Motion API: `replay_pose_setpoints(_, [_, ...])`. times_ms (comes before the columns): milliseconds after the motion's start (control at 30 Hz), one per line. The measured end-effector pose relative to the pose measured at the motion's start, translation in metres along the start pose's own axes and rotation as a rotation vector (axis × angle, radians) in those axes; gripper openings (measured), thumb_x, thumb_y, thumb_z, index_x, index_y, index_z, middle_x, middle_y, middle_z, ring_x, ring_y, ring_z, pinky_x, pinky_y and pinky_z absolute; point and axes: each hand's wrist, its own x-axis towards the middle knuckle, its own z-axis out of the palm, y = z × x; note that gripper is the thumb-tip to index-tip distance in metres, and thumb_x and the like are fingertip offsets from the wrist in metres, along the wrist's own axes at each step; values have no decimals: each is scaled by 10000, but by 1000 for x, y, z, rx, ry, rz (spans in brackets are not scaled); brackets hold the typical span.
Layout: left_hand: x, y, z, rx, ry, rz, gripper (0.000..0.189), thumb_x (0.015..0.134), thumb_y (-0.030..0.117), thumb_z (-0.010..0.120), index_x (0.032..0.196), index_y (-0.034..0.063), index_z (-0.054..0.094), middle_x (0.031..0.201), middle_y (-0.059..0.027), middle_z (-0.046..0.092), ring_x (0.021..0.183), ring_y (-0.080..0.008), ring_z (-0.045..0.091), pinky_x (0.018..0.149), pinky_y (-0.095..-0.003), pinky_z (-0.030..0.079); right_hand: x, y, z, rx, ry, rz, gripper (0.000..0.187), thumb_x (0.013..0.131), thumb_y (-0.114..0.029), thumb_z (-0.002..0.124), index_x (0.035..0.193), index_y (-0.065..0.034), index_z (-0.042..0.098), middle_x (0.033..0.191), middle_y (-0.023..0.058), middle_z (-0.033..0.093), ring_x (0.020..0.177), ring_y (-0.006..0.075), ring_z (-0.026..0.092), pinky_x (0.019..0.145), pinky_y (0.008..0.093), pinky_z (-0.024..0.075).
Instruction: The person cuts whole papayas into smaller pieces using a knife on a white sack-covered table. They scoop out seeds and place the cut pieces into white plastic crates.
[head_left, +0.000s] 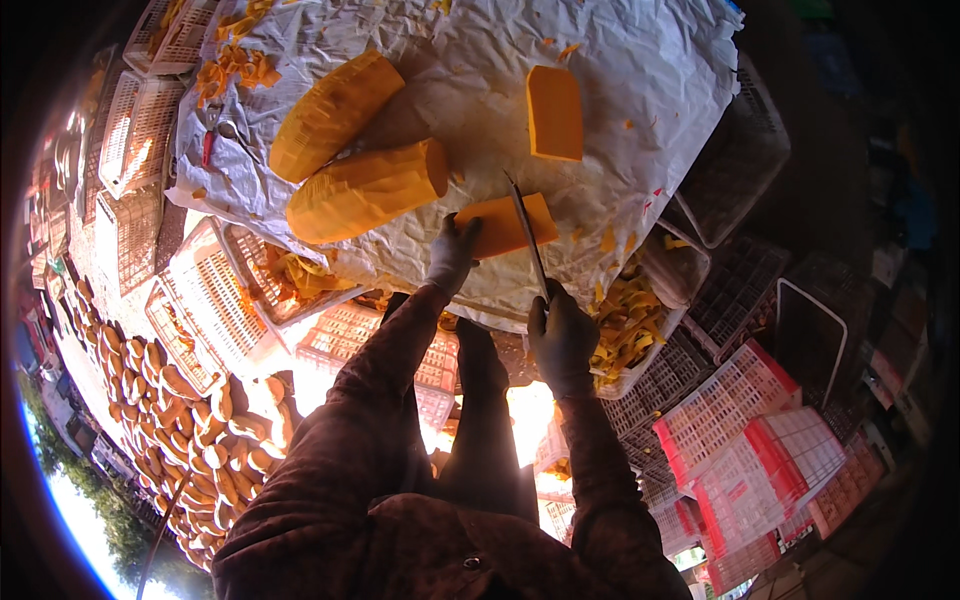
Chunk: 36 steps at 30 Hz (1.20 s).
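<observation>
On a table covered with a crumpled white sheet (480, 82), my gloved left hand (452, 259) grips the left end of an orange squash slab (491, 229). My gloved right hand (561, 337) is closed around the handle of a long knife (531, 236). The blade lies across the slab towards its right end; how deep it sits in the flesh I cannot tell. A second cut squash block (555, 112) rests farther up the sheet. To the left lie two large peeled squash pieces, one (337, 112) behind the other (367, 191), the nearer with a flat cut end.
A red-handled peeler (208, 139) lies at the sheet's left side below orange peelings (236, 71). Peel fills a crate (292, 277) at left and a container (630, 337) at right. Stacked crates (750, 450) stand right; a heap of whole squashes (187, 442) covers the ground left.
</observation>
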Motion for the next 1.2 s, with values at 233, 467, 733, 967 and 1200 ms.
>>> replay_pose_setpoints(233, [-2,3,12,68,16,52,573,947,459,608,1336,62,468,1042,-219,670,808,-314,707,531,-384,571,-8,25,71,-41,4,57,82,890,-133,597,939,-68,605,686,127,617,593,329,632,540,457,491])
replay_pose_setpoints(467, [1,9,-3,196,-29,-43,532,975,452,556,1335,76,448,1069,-225,648,814,-318,699,561,-373,589,21,9,82,-207,-436,236,108,890,-161,580,907,-61,544,747,151,672,668,350,681,612,458,542])
replay_pose_setpoints(733, [24,-21,1,350,-8,122,536,973,433,568,1354,82,428,1075,-247,648,810,-359,697,543,-402,576,9,30,116,-183,-280,206,105,921,-181,548,948,-81,563,728,148,662,670,355,670,605,478,533])
replay_pose_setpoints(967, [-6,7,-3,69,-45,-15,472,954,356,596,1314,60,517,1052,-202,680,886,-337,691,616,-423,555,0,34,106,-90,-195,171,139,897,-178,598,1005,-92,599,786,140,679,680,348,671,605,459,533])
replay_pose_setpoints(1200, [15,-29,-37,-118,-95,95,411,950,265,600,1291,39,566,1085,-142,670,865,-216,647,735,-342,542,-24,-11,76,90,124,291,256,900,-166,621,1146,-96,621,861,142,698,708,367,674,634,465,536])
